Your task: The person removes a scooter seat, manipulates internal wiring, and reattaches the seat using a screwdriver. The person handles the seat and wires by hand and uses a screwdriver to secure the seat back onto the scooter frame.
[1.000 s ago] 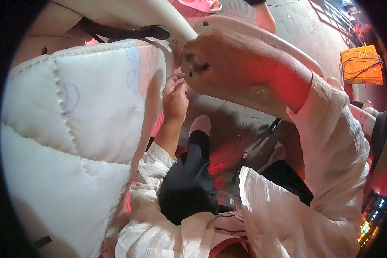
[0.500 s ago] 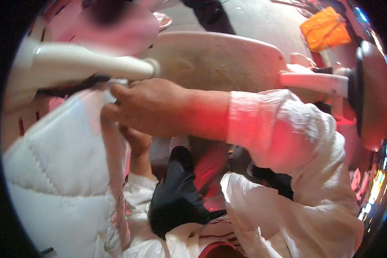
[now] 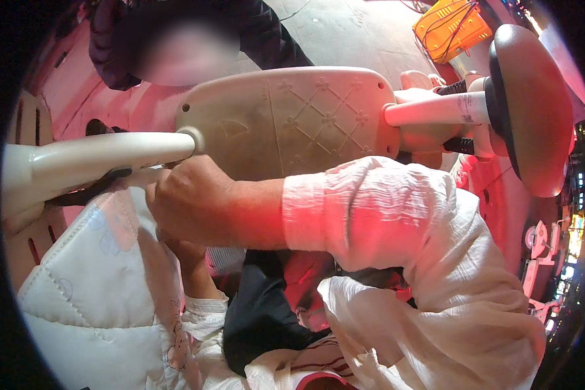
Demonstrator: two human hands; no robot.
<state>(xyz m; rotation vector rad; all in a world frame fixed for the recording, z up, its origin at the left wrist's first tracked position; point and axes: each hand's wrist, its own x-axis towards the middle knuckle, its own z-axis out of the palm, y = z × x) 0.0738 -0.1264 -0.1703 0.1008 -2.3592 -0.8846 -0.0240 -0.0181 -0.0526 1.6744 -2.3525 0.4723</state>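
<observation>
My right hand (image 3: 188,198) is closed at the upper edge of a white quilted padded cover (image 3: 91,292) with faint printed shapes; what its fingertips hold is hidden. My left hand (image 3: 185,250) is beneath it, beside the cover's right edge, its fingers hidden behind the right. Just above my hands a cream tube (image 3: 97,153) joins a light plastic board (image 3: 273,97) with an embossed lattice and corner holes, and a dark strap (image 3: 78,195) runs under the tube.
A second cream tube (image 3: 435,110) leads right to a rounded padded piece (image 3: 526,110) with a black rim. A person in dark clothing (image 3: 266,39) is beyond the board. An orange case (image 3: 448,29) with cables lies at top right. White hardware (image 3: 539,260) stands at right.
My right hand has moved down and left onto the cover's edge, hiding my left hand's fingers. The view has shifted, showing more of the board, and the other person's dark-clothed arms have come into view.
</observation>
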